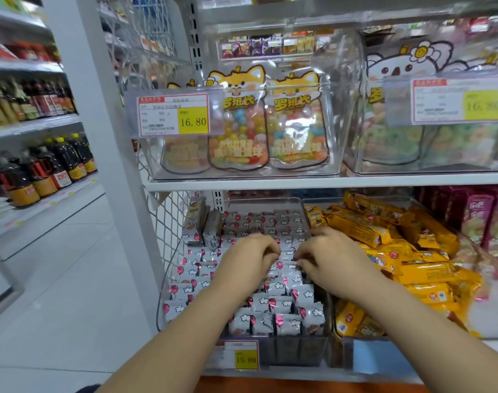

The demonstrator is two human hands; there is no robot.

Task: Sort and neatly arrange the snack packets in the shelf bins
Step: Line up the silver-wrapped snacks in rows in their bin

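Observation:
A clear bin [299, 350] on the lower shelf holds several rows of small grey snack packets [282, 306] printed with white clouds and red balloons. Both my hands are inside it, over the middle rows. My left hand [249, 258] has its fingers curled down onto the packets, and its fingertips pinch one. My right hand [327, 259] mirrors it just to the right, fingers curled round a packet's edge. To the right, a second bin [355, 343] is heaped with yellow snack packets [406, 251] lying loose at many angles.
A wire mesh side panel [168, 222] bounds the bin on the left. Upper shelf bins hold candy pouches [296, 129] behind price tags [172, 114]. Pink boxes [480, 219] stand far right. Bottles [43, 171] fill shelves across the aisle, left.

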